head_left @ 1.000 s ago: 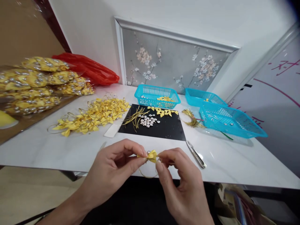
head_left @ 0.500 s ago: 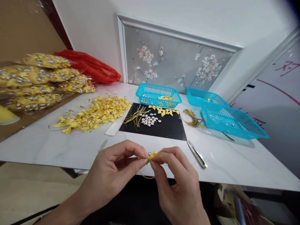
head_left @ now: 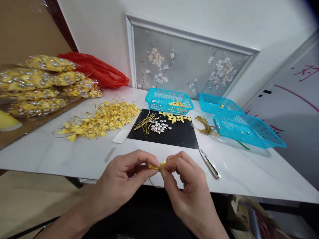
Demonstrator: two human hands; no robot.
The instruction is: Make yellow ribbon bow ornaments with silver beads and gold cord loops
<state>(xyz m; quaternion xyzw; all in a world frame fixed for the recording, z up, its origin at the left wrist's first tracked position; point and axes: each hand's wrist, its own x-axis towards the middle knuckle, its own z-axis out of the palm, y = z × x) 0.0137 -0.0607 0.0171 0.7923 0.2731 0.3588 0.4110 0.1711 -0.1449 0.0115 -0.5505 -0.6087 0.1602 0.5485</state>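
White table (head_left: 261,176) near a pale wall (head_left: 99,26), with a gray flower picture (head_left: 184,56) behind. Small yellow bow (head_left: 153,167) low in the middle, right between both hands. Pinched on one side by the left hand (head_left: 122,179), closed tight on it. Pinched on the other side by the right hand (head_left: 189,179), closed tight too. Mostly hidden by fingertips (head_left: 155,162). Thin gold loop (head_left: 156,186) hanging down just below.

On the table past the hands, a black mat (head_left: 181,137) with shiny silver beads (head_left: 159,127), loose gold wires (head_left: 144,124) and flat yellow shapes (head_left: 174,118) on top. To the left, a big messy yellow heap (head_left: 99,121). Farther left, clear bags (head_left: 37,79) full of yellow and silver things, next to a red bag (head_left: 99,71). Behind the mat, a blue basket (head_left: 159,107) with yellow bits inside. To the right, two more blue baskets (head_left: 256,139), close together, with a tied bunch of gold wires (head_left: 205,125) just beside. Near the mat's front right corner, a metal tool (head_left: 210,164), lying flat.
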